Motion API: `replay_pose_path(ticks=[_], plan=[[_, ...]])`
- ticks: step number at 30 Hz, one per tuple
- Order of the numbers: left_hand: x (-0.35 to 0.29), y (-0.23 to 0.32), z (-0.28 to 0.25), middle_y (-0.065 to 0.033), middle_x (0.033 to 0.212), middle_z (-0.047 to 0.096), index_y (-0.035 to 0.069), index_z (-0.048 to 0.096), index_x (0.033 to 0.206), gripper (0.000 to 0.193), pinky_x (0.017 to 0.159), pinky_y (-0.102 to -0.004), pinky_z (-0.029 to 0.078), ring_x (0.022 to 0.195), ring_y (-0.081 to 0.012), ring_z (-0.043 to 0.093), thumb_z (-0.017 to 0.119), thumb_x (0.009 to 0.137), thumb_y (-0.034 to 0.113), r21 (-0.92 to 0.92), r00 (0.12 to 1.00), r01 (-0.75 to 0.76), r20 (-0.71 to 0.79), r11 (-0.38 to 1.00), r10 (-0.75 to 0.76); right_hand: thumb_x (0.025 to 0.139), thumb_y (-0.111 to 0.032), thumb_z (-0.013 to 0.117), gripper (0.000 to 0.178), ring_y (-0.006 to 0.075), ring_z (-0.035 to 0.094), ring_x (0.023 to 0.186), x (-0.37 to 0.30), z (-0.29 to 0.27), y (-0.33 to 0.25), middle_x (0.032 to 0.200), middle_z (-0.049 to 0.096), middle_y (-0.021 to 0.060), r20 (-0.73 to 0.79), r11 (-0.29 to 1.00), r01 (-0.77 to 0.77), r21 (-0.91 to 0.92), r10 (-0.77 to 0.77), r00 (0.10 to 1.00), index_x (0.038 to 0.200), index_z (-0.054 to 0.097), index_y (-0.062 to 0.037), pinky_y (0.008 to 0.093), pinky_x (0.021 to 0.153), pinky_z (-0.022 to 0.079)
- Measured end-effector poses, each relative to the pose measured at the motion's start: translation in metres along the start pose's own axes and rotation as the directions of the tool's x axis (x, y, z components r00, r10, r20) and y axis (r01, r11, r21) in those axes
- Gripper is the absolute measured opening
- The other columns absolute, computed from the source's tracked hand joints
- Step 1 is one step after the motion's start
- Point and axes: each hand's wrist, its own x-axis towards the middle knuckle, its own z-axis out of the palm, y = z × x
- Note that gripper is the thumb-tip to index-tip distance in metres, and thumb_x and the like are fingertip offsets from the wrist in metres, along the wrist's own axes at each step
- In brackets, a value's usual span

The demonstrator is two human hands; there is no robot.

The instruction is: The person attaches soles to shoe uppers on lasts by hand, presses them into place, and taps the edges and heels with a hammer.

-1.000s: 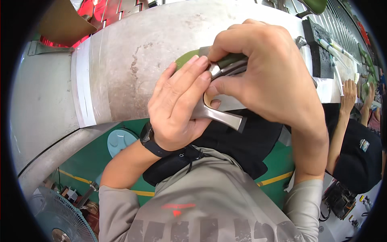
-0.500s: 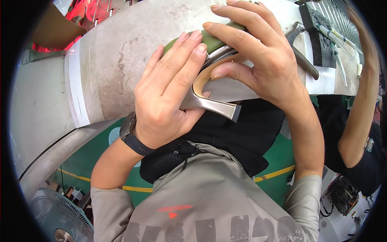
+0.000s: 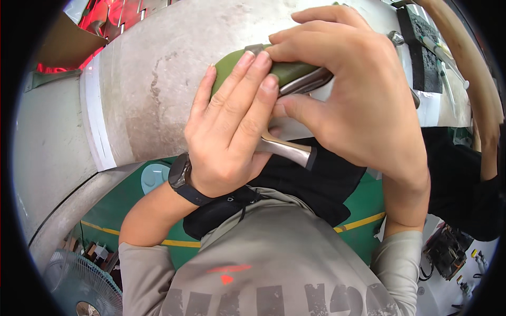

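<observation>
A green high-heeled shoe (image 3: 292, 72) with a shiny metallic sole edge lies on its side over the near edge of the bench. Its slim metallic heel (image 3: 291, 149) with a dark tip points toward me. My left hand (image 3: 224, 129), wearing a dark watch, is wrapped over the shoe with the fingers laid across the green upper. From the other side my right hand (image 3: 363, 89) grips the shoe, forefinger on the upper by a small greyish-brown strip (image 3: 255, 49) and thumb at the sole edge. Both palms hide much of the shoe.
A hammer head (image 3: 395, 38) shows behind my right hand, beside a black foam block (image 3: 420, 50) and thin white-tipped sticks (image 3: 443, 55). Another person's arm (image 3: 469, 58) reaches in at the right. A fan (image 3: 81, 282) stands low at the left.
My right hand has turned over and moved left and nearer, its fingertips now close to those of my left hand. The shoe has tilted, its inner sole now hidden. The other person's arm has shifted.
</observation>
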Motion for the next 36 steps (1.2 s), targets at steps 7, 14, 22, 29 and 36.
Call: replay_pose_path(ticks=[7,14,22,29,36], plan=[[0.01,0.016,-0.012,-0.0279,0.163,0.041,-0.002,0.041,0.158,0.091,0.122,-0.0607,0.026,0.15,-0.0427,0.044,0.08,0.086,0.037,-0.088,0.973,0.135,0.199,0.987,-0.115,0.077,-0.017,0.082,0.046,0.0385,0.064,0.118,-0.027,0.007,0.028,0.129,0.067,0.022,-0.28,0.988,-0.158,0.002,0.152,0.948,0.119,0.074,-0.0026,0.0449,0.099,0.052],[0.052,-0.01,-0.007,-0.0256,0.152,0.054,-0.005,0.049,0.151,0.075,0.117,-0.0526,0.037,0.142,-0.0428,0.05,0.075,0.086,0.021,-0.194,0.959,0.15,0.267,0.969,-0.095,0.085,0.004,0.065,0.051,0.0378,0.063,0.119,-0.097,-0.005,0.075,0.133,0.062,0.0217,-0.288,0.913,-0.392,0.115,0.408,0.866,0.134,0.069,-0.009,0.043,0.102,0.052],[0.065,-0.028,-0.008,-0.0264,0.146,0.057,-0.006,0.044,0.154,0.083,0.116,-0.0433,0.04,0.134,-0.0413,0.055,0.074,0.081,0.018,-0.268,0.916,0.179,0.396,0.947,-0.061,0.081,-0.002,0.081,0.034,0.0256,0.066,0.081,-0.09,0.004,0.025,0.091,0.066,0.0131,-0.303,0.895,-0.435,0.1,0.444,0.843,0.114,0.073,-0.0018,0.036,0.072,0.053],[0.073,-0.027,-0.006,-0.0266,0.143,0.058,-0.008,0.045,0.152,0.083,0.113,-0.0439,0.042,0.13,-0.0427,0.057,0.073,0.076,0.014,-0.275,0.912,0.191,0.406,0.942,-0.066,0.086,-0.011,0.082,0.039,0.0345,0.072,0.102,-0.079,0.029,0.002,0.108,0.072,0.023,-0.507,0.882,0.022,0.471,0.25,0.825,0.12,0.068,0.0026,0.0411,0.093,0.058],[0.073,-0.027,-0.005,-0.0274,0.138,0.061,-0.008,0.047,0.15,0.087,0.108,-0.046,0.047,0.125,-0.0452,0.06,0.074,0.07,0.014,-0.287,0.92,0.184,0.388,0.94,-0.062,0.081,-0.007,0.084,0.038,0.0404,0.073,0.106,-0.071,0.035,-0.023,0.119,0.07,0.0253,-0.455,0.917,-0.023,0.398,0.22,0.863,0.114,0.068,0.0045,0.0458,0.089,0.062]])
